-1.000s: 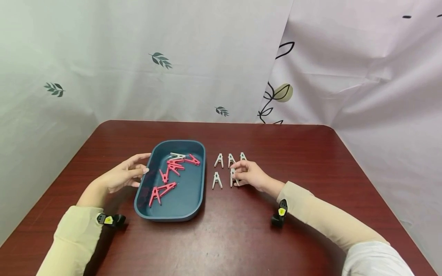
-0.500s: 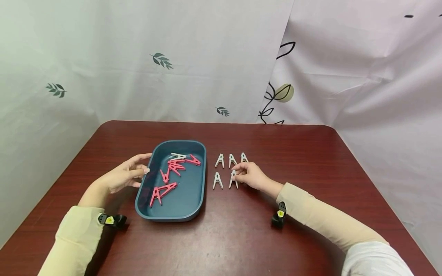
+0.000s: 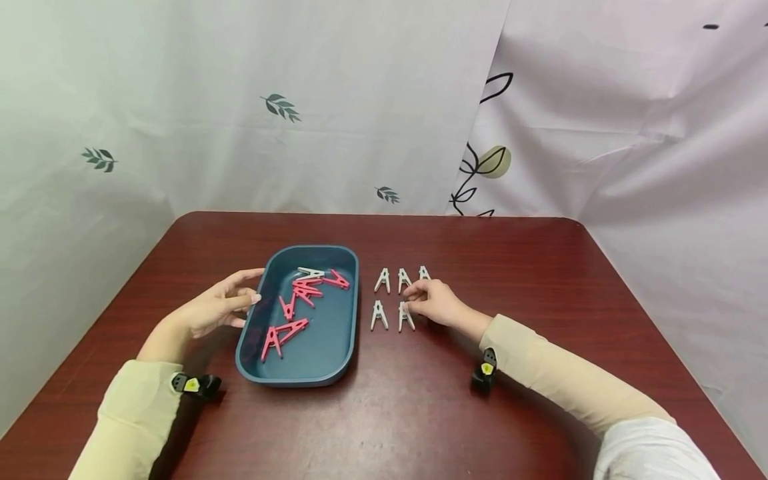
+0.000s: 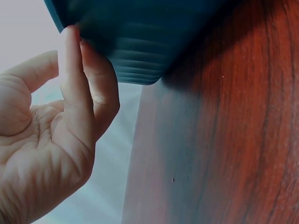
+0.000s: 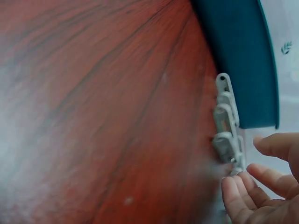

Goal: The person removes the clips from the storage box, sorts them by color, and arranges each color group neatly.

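My left hand [image 3: 213, 305] grips the left side of the blue bin [image 3: 327, 333], thumb at the rim and fingers along the outer wall. In the left wrist view the left fingers [image 4: 77, 88] touch the bin wall. Several pink clothespins [image 3: 293, 328] and a white clothespin [image 3: 310, 273] lie in the bin. My right hand [image 3: 437, 303] is just behind the front-right white clothespin [image 3: 406, 318] on the table. In the right wrist view its thumb and fingertips [image 5: 229, 184] stand apart, close to a clothespin; whether they touch it is unclear.
More white clothespins [image 3: 379, 315] form two rows between the bin and my right hand, legs spread toward me. They rest on a dark red wooden table [image 3: 420, 413]. A pale leaf-printed curtain [image 3: 360, 120] hangs behind the table.
The front-right white clothespin has shifted slightly toward me, and my right fingers now leave more of it showing. My left hand and the bin hold their place.
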### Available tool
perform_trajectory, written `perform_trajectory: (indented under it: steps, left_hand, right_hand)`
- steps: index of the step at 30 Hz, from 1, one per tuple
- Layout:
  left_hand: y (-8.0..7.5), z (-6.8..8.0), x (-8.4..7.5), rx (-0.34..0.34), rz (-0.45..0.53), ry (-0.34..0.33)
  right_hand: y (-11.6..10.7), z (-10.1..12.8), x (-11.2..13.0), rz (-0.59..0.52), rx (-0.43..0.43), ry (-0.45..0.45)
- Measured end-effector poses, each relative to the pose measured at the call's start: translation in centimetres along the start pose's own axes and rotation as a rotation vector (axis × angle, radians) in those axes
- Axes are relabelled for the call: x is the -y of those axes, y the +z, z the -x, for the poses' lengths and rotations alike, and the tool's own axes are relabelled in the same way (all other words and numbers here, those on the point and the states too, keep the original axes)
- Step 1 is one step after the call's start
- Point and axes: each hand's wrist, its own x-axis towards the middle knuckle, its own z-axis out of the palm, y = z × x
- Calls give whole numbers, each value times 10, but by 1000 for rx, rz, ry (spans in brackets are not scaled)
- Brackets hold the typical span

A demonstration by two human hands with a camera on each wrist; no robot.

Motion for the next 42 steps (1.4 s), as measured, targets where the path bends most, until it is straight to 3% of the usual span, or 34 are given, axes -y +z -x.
perform_trajectory:
  steps: [18, 24, 42]
  left_hand:
    - [-1, 2, 0, -2, 19, -12]
    - [0, 1, 0, 0, 31, -28]
    - [2, 2, -1, -14, 48, -46]
  right_hand:
    - [-12, -15, 37, 13, -49, -66]
    - [-14, -20, 46, 72, -56, -122]
    - [-5, -48, 90, 251, 49, -224]
